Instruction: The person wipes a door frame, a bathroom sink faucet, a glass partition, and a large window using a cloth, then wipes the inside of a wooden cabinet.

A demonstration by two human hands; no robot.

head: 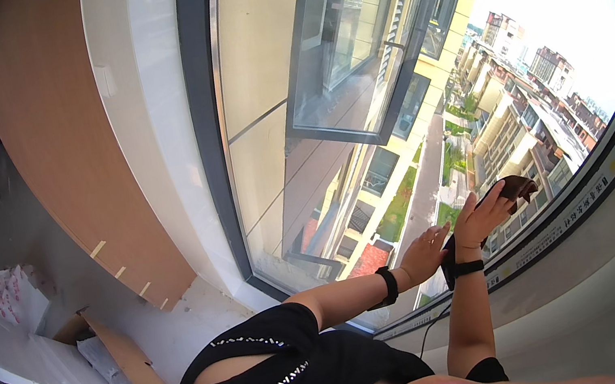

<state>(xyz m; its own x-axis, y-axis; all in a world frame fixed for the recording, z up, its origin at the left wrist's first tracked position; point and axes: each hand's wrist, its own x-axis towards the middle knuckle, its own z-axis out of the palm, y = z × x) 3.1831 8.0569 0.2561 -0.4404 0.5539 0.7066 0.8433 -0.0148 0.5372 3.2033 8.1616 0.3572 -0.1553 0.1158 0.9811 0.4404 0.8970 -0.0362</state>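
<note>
My right hand [481,217], with a black band at the wrist, lies over a dark brown cloth [520,189] near the lower frame of a large window. Part of the cloth sticks out past the fingers. To its left, my left hand [426,254] is raised with its fingers stretched and apart, and that wrist also wears a black band. A black object [450,259], partly hidden, sits between the two hands; I cannot tell what it is. A thin black cable [428,331] hangs below it.
An opened window sash [356,135] with a handle tilts outward above the hands. Printed film covers the window frame [571,216] at right. At left stand a wood-coloured panel [64,142] with tape strips, an open cardboard box [128,362] and white foam packing [14,367].
</note>
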